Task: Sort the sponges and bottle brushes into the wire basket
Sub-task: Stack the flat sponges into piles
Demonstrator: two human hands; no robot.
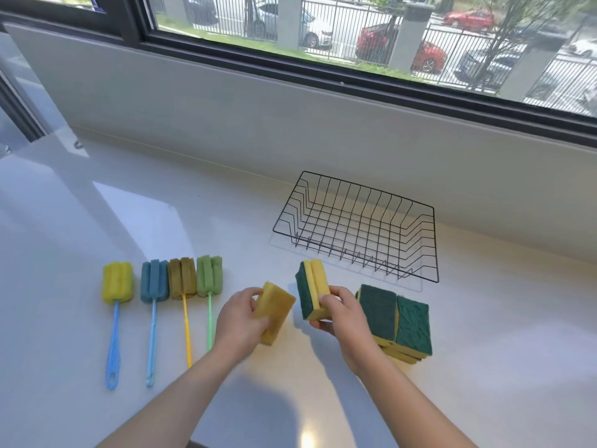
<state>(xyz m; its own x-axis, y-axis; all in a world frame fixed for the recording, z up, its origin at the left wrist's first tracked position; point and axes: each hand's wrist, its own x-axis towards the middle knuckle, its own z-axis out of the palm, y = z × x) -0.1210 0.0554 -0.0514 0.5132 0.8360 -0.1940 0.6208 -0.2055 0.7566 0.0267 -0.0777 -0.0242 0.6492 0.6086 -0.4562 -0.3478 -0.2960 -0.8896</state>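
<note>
My left hand (240,321) grips one yellow sponge (275,312) above the white counter. My right hand (342,315) holds two yellow-and-green sponges (312,294) pressed together on edge. A stack of more green-topped sponges (395,318) lies just right of that hand. The black wire basket (433,240) stands with nothing in it behind the hands, to the right. Several bottle brushes lie in a row at the left: yellow head (117,282), blue head (154,281), brown head (183,278), green head (209,275), handles pointing toward me.
The white counter (97,221) runs back to a low white wall under a dark-framed window (323,76). A dark frame edge stands at the far left.
</note>
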